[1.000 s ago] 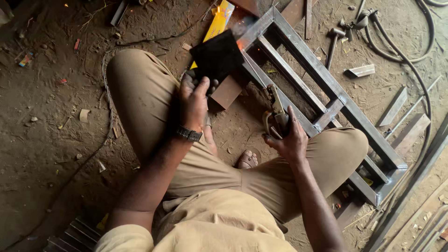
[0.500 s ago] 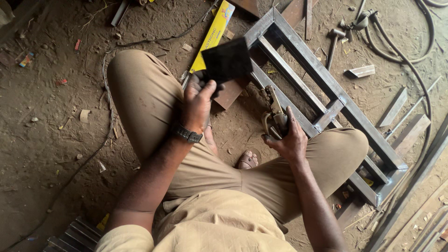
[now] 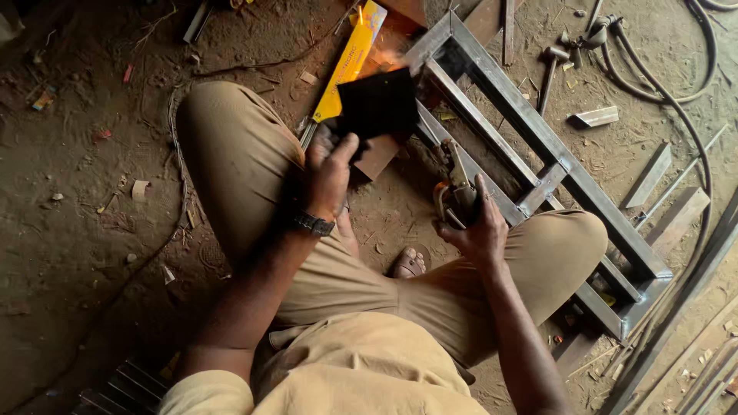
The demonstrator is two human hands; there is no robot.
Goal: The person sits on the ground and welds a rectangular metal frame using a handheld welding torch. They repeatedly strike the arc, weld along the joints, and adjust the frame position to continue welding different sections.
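I sit cross-legged on a dirt floor. My left hand [image 3: 329,173], with a watch at the wrist, grips a dark square shield plate [image 3: 375,104] and holds it up over the near corner of a grey steel frame [image 3: 538,131]. Orange sparks [image 3: 388,55] glow just beyond the plate's top edge. My right hand [image 3: 478,227] is closed on a welding electrode holder [image 3: 455,192], whose tip points up along the frame's bar toward the sparks.
A yellow spirit level [image 3: 350,61] lies behind the plate. A hammer [image 3: 547,71], a thick hose [image 3: 696,84] and loose steel strips [image 3: 649,175] lie to the right. My bare foot [image 3: 407,263] rests between my knees. A ribbed dark object [image 3: 123,388] sits bottom left.
My left hand has raised the dark plate up and to the right, over the frame's corner. Sparks now flare there. My right hand has stayed on the electrode holder.
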